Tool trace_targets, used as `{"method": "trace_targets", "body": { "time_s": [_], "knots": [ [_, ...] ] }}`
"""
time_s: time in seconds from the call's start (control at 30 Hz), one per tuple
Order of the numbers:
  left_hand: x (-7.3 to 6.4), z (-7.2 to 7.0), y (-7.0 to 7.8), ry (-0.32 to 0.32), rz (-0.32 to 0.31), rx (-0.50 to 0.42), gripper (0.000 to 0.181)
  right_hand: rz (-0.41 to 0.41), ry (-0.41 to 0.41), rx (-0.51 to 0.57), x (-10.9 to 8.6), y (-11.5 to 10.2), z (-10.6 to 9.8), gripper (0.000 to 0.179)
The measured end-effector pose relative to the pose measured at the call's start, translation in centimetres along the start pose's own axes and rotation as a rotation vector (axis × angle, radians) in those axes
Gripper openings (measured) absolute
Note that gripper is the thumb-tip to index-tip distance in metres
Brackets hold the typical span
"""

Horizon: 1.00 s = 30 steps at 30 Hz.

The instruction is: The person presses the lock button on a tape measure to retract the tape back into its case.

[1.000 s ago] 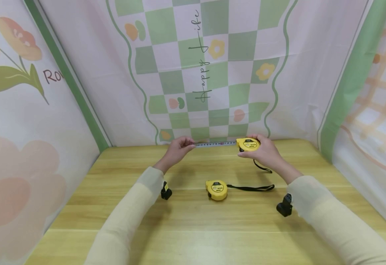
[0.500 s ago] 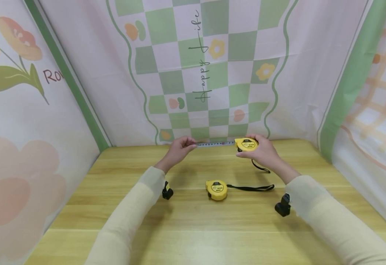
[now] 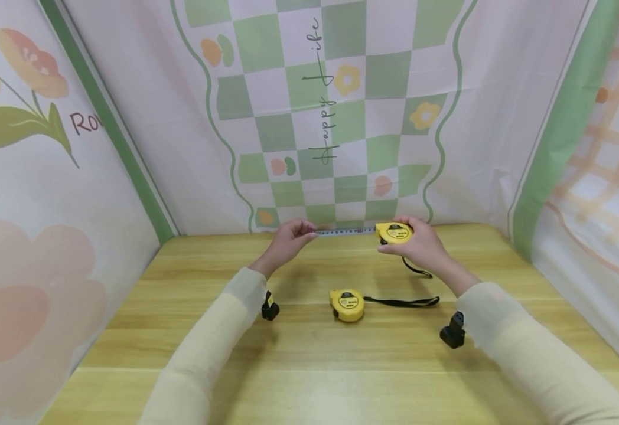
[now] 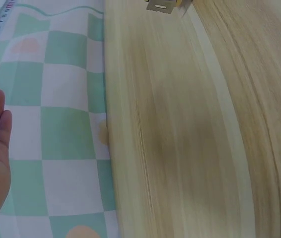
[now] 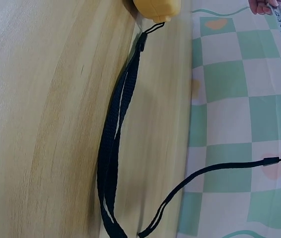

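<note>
Over the far edge of the table, my right hand grips a yellow tape measure, thumb below and fingers above. A short length of printed blade runs out of it, level, to my left hand, which pinches its end between thumb and fingers. The hook at that end is mostly hidden. From the held case hangs a black wrist strap. A second yellow tape measure lies on the table nearer to me, its black strap stretched to the right. No blade shows out of it.
The wooden table is bounded at the back by a green-and-white checked cloth. Patterned cloths also hang at left and right. Black wrist cameras sit under both cuffs, the left one and the right one.
The hands have drawn slightly closer together, my right moving left and my left a little right. Less blade shows between them. The tape measure on the table has stayed still.
</note>
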<state>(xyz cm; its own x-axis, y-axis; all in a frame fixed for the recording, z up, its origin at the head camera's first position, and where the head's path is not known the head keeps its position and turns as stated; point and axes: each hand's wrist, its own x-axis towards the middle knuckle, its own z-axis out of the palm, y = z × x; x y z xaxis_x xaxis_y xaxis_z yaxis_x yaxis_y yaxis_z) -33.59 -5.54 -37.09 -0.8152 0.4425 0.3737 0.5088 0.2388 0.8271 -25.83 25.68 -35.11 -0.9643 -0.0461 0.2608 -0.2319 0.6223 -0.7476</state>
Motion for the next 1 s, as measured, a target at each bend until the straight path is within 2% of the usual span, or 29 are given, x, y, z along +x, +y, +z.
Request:
{"method": "trace_targets", "body": {
  "time_s": [0.43,0.67,1.0],
  "knots": [
    [0.06,0.28,0.22,0.010,0.000,-0.014,0.013,-0.009,0.005,-0.006,0.05,-0.14,0.39,0.089],
    [0.10,0.29,0.17,0.006,0.005,-0.013,0.012,-0.007,0.001,0.003,0.05,-0.15,0.47,0.082],
    [0.33,0.71,0.16,-0.016,0.008,-0.018,0.014,-0.010,-0.008,0.004,0.11,-0.23,0.62,0.085]
  ]
}}
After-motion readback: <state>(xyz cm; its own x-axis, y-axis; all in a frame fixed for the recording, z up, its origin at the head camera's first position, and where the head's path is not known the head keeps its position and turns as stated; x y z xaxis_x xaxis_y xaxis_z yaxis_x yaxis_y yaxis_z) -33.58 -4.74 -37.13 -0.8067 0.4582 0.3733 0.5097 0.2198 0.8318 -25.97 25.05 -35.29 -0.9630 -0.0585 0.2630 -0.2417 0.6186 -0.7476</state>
